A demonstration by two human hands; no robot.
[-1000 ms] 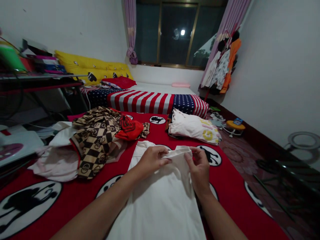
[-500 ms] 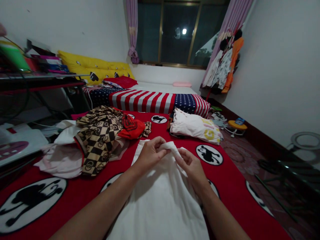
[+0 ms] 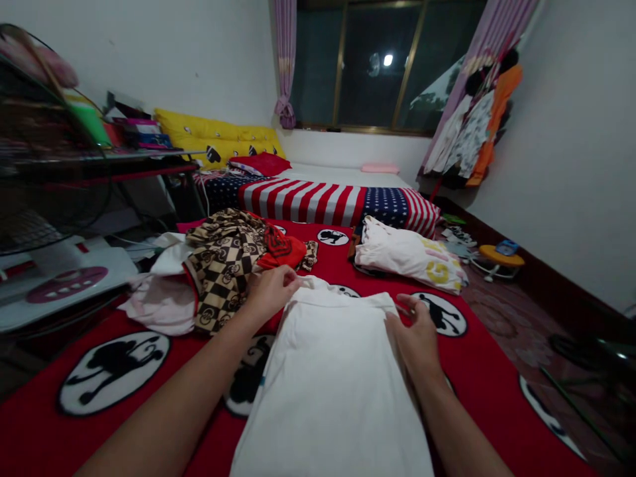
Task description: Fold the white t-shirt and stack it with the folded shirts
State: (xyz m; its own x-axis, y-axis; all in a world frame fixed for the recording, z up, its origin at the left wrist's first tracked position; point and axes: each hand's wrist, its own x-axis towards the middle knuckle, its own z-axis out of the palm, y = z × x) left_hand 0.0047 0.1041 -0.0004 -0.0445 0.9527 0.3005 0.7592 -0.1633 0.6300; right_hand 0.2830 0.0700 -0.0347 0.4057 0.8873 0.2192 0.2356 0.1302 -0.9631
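Note:
A white garment [image 3: 332,384] with a band along its far edge lies spread out in front of me, its near end running out of the picture. My left hand [image 3: 273,291] pinches the far left corner of that band. At the opposite corner is my right hand [image 3: 417,334], thumb and fingers apart, against the garment's right edge. Left of my left hand lies a heap with a brown checked garment [image 3: 218,265], a red-orange piece [image 3: 283,250] and pale pink cloth [image 3: 163,305]. A folded white garment with yellow letters [image 3: 402,255] rests beyond my right hand.
Everything lies on a red cover with monkey prints [image 3: 477,391]. A desk [image 3: 149,159] and a white appliance [image 3: 64,285] stand at the left. Behind is a bed with a striped cover [image 3: 298,199]. A yellow stool [image 3: 501,255] is on the floor at right.
My hands have moved apart from the middle of the band to its two corners. The band, bunched up before, now lies flatter and wider. My view has turned slightly left.

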